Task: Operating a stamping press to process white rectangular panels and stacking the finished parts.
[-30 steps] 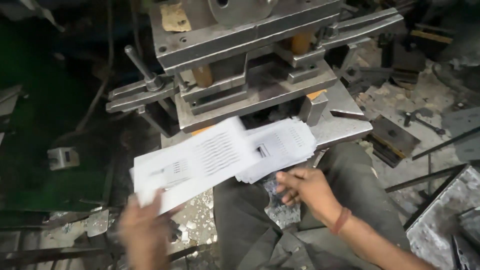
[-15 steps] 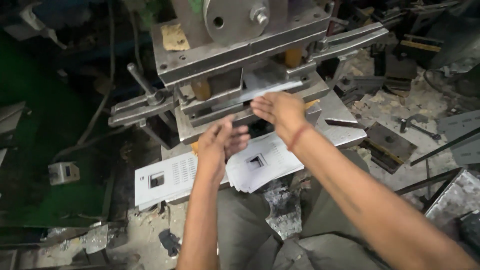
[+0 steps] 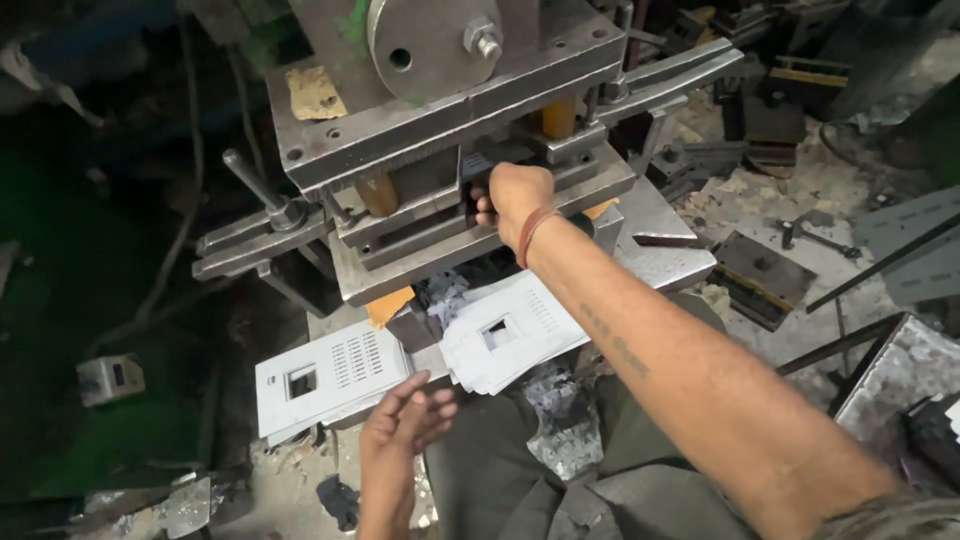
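My right hand [image 3: 516,200] reaches into the gap between the plates of a heavy steel punch press [image 3: 450,120]. Its fingers curl into the slot, so what they hold is hidden. My left hand [image 3: 402,432] hovers low with fingers spread and nothing in it, just below a white punched metal sheet [image 3: 330,372] with a square hole and rows of slots. A fanned stack of similar white sheets [image 3: 510,338] lies under my right forearm, in front of the press.
A lever handle [image 3: 255,185] sticks out at the press's left. Metal scrap chips [image 3: 560,430] litter my lap and the floor. Steel blocks and tools [image 3: 760,275] lie at the right, and a small grey box [image 3: 110,378] sits at the left.
My left hand has dropped from the press down to beside the left sheet. My right hand has pushed deeper into the press slot. The view has shifted slightly.
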